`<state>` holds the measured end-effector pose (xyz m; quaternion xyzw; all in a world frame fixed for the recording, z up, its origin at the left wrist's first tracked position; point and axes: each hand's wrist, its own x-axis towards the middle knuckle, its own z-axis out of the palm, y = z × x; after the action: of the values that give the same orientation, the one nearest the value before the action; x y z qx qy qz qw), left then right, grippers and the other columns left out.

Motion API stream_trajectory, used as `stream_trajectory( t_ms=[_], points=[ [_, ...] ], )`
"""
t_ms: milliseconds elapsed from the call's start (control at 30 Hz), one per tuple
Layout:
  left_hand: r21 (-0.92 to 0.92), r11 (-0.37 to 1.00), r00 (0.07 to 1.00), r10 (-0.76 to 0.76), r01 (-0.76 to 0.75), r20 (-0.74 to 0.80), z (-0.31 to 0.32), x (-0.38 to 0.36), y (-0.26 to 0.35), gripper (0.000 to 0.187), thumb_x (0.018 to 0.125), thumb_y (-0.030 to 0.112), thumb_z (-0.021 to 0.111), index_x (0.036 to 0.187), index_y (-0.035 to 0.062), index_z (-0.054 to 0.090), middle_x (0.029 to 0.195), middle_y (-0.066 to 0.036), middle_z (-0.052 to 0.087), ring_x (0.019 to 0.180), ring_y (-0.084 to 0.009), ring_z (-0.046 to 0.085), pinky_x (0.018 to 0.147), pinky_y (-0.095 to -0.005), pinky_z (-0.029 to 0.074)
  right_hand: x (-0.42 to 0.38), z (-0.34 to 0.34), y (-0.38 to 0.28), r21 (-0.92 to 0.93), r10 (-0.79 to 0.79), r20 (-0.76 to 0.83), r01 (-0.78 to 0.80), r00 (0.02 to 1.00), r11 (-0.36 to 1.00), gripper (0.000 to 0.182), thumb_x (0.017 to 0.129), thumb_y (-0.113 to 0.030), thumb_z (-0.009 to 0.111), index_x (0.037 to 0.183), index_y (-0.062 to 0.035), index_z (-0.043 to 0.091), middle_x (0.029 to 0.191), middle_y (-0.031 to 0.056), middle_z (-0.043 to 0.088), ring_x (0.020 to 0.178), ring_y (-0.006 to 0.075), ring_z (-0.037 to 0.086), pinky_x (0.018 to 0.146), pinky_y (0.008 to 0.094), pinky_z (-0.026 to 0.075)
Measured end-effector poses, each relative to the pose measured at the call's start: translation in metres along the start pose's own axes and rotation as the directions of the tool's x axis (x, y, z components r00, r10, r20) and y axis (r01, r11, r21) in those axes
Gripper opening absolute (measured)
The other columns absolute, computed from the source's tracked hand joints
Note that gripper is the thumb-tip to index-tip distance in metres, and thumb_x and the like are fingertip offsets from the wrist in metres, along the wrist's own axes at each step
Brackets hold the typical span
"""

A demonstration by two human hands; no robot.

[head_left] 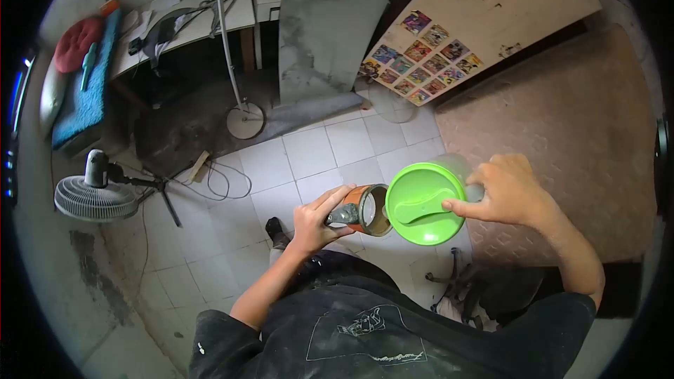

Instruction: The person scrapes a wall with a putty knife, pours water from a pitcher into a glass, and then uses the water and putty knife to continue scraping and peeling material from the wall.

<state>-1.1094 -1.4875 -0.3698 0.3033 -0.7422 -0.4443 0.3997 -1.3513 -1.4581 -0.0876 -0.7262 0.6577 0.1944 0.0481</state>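
My left hand (pixel 314 222) is wrapped round an orange can-like cup (pixel 357 200), which is tilted so that its open mouth faces right. A grey patch shows on the cup's side, and its inner wall looks brownish. In my right hand (pixel 512 191) is a pitcher with a bright green lid (pixel 426 203). My fingers close round its handle and my thumb lies at the lid's edge. The pitcher is tipped, with its lid turned up toward me and its edge right at the cup's mouth. Most of the pitcher's body is hidden behind the lid.
A standing fan (pixel 96 198) is on the left, with cables on the tiled floor (pixel 309 154). A pole on a round base (pixel 245 121) stands before a cluttered desk (pixel 242 10). Ahead right leans a board with stickers (pixel 519 0), beside a brown panel (pixel 562 133).
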Motion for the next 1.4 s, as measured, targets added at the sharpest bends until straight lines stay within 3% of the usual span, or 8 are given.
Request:
stream_trajectory(
  t_ms=[233,300,333,400,533,600,1000,1400],
  points=[
    [-0.014,1.0,0.999,0.0,-0.001,-0.046,0.003,0.001,0.008,0.089,0.048,0.014,0.094,0.132,0.0099,0.064,0.119,-0.013,0.072,0.101,-0.0311,0.072,0.086,-0.0377,0.06,0.002,-0.027,-0.017,-0.107,0.084,0.13,-0.07,0.988,0.992,0.069,0.078,-0.069,0.067,0.064,-0.0014,0.074,0.052,0.017,0.06,0.055,0.0353,0.063,0.055,0.045,0.048],
    [0.02,0.998,0.996,0.053,-0.051,-0.074,0.004,0.001,0.007,0.095,0.049,0.022,0.093,0.138,0.0188,0.061,0.12,-0.004,0.07,0.093,-0.0249,0.072,0.072,-0.0359,0.059,0.0,-0.03,-0.019,-0.144,0.063,0.085,-0.05,0.994,0.988,0.069,0.078,-0.068,0.067,0.064,-0.0015,0.074,0.052,0.0171,0.06,0.055,0.0345,0.064,0.055,0.0446,0.048],
    [0.019,0.998,0.996,0.056,-0.055,-0.074,0.002,0.002,0.008,0.095,0.049,0.022,0.093,0.138,0.0188,0.061,0.12,-0.004,0.07,0.093,-0.0249,0.072,0.072,-0.0359,0.059,0.0,-0.03,-0.02,-0.146,0.065,0.083,-0.053,0.994,0.988,0.069,0.078,-0.068,0.067,0.064,-0.0015,0.074,0.052,0.0171,0.06,0.055,0.0345,0.064,0.055,0.0446,0.048],
    [0.003,1.0,1.0,-0.019,0.019,-0.024,0.0,0.003,0.014,0.089,0.049,0.013,0.093,0.133,0.0116,0.064,0.118,-0.011,0.071,0.1,-0.0304,0.071,0.084,-0.0379,0.06,-0.001,-0.031,-0.021,-0.178,0.068,0.072,-0.054,0.995,0.983,0.068,0.077,-0.068,0.067,0.063,-0.0019,0.074,0.052,0.0167,0.06,0.054,0.0338,0.064,0.055,0.0439,0.048],
    [-0.002,1.0,1.0,-0.02,0.02,-0.014,0.0,0.002,0.012,0.091,0.048,0.013,0.093,0.134,0.0124,0.063,0.119,-0.012,0.071,0.101,-0.0302,0.071,0.085,-0.0379,0.06,-0.001,-0.036,-0.025,-0.19,0.077,0.087,-0.059,0.993,0.98,0.068,0.077,-0.069,0.067,0.065,-0.0024,0.075,0.052,0.0162,0.06,0.053,0.0334,0.064,0.053,0.0435,0.048],
    [-0.002,1.0,1.0,0.001,-0.001,-0.011,0.0,0.002,0.011,0.093,0.048,0.012,0.094,0.135,0.0114,0.062,0.121,-0.012,0.071,0.102,-0.0304,0.071,0.085,-0.0375,0.06,-0.003,-0.035,-0.026,-0.194,0.024,0.013,-0.021,1.0,0.981,0.068,0.076,-0.069,0.068,0.064,-0.0025,0.074,0.051,0.016,0.06,0.051,0.0334,0.063,0.052,0.0432,0.048],
    [-0.076,0.997,0.999,0.024,-0.026,-0.034,0.0,0.002,0.01,0.092,0.049,0.012,0.094,0.134,0.0056,0.06,0.124,-0.017,0.07,0.109,-0.0333,0.07,0.094,-0.039,0.057,-0.009,-0.041,-0.027,-0.235,-0.016,-0.081,-0.004,0.997,0.972,0.067,0.075,-0.069,0.068,0.056,-0.0037,0.067,0.049,0.0162,0.055,0.047,0.0343,0.059,0.048,0.0432,0.042],
    [-0.088,0.996,1.0,0.016,-0.018,-0.023,0.004,0.0,0.003,0.091,0.052,0.01,0.092,0.137,0.0034,0.058,0.124,-0.019,0.069,0.109,-0.0313,0.071,0.095,-0.0381,0.056,-0.014,-0.051,-0.031,-0.289,0.019,-0.047,-0.032,0.999,0.957,0.066,0.076,-0.067,0.067,0.058,-0.0047,0.069,0.05,0.0148,0.057,0.048,0.0321,0.061,0.048,0.0408,0.043]
  ],
)
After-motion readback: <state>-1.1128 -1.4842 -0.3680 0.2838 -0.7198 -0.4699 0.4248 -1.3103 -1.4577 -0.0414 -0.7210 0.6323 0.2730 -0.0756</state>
